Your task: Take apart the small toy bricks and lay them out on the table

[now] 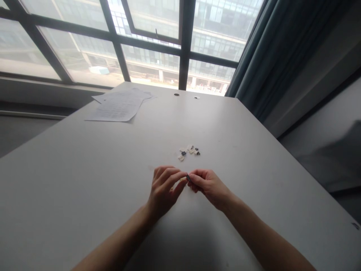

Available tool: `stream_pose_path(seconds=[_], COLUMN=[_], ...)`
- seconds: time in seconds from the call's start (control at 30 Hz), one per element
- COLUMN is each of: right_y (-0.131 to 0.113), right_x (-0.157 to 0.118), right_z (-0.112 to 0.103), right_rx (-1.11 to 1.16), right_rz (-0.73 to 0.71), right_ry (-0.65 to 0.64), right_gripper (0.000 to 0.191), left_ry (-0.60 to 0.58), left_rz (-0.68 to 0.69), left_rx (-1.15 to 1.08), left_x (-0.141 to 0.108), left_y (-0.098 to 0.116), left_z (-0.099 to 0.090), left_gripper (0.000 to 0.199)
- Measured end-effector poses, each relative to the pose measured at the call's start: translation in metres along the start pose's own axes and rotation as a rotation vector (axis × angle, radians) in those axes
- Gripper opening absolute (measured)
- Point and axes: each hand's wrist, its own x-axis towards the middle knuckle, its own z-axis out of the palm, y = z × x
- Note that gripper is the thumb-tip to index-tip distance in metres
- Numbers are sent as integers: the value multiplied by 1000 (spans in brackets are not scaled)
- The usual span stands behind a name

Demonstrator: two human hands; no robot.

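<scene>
Left hand [165, 187]: palm down, partly curled, with index fingertip and thumb brought together on the near side of the small dark piece [188, 178]; other fingers loosely bent above.
Right hand [210, 187]: closed in a pinch on the same small dark piece, thumb on top, fingers folded beneath.
Small dark piece: between both sets of fingertips, just nearer than the loose cluster; mostly covered by fingers, with exact shape too small to tell.
Yellowish bits [181, 179]: visible in the gap under the left fingers; cannot tell whether held or lying on the worktop [113, 180].
Cream pieces [192, 151]: scattered in a small cluster just beyond the hands, some close together, one at the near left side.
Dark blue piece [184, 153]: among the cream ones, toward the left.
Other dark pieces [198, 153]: at the right side of the cluster, small and blurred.
Worktop: white and smooth, reaching to the window [184, 49].
Papers [117, 109]: loosely overlapped at the far left, printed, too faint to read.
Round openings [176, 95]: two, near the far edge.
Curtain [262, 56]: blue-grey, hanging at the right of the window.
</scene>
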Motion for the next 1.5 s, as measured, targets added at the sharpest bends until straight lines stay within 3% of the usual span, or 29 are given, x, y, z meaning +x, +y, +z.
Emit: stream_pose_path(seconds=[0.3,0.5,0.77,0.97,1.5], right_y=[-1,4,17,20,23], right_x=[-11,-27,-53,-54,-55], right_z=[0,-8,-32,-42,-46], right_rx=[9,-116,-881,-1156,-1194], right_rz=[30,-25,-172,-150,-166], right_ry=[76,118,235,258,202], right_gripper=[30,25,10,7,4], left_ry=[-43,-162,-309,-297,-305], left_rz=[25,122,240,237,224], left_rx=[-36,-49,-29,-40,-28], left_x=[1,-3,-8,-3,-3], left_y=[4,6,8,8,6], left_z=[-2,1,3,1,1], left_gripper=[16,13,7,10,8])
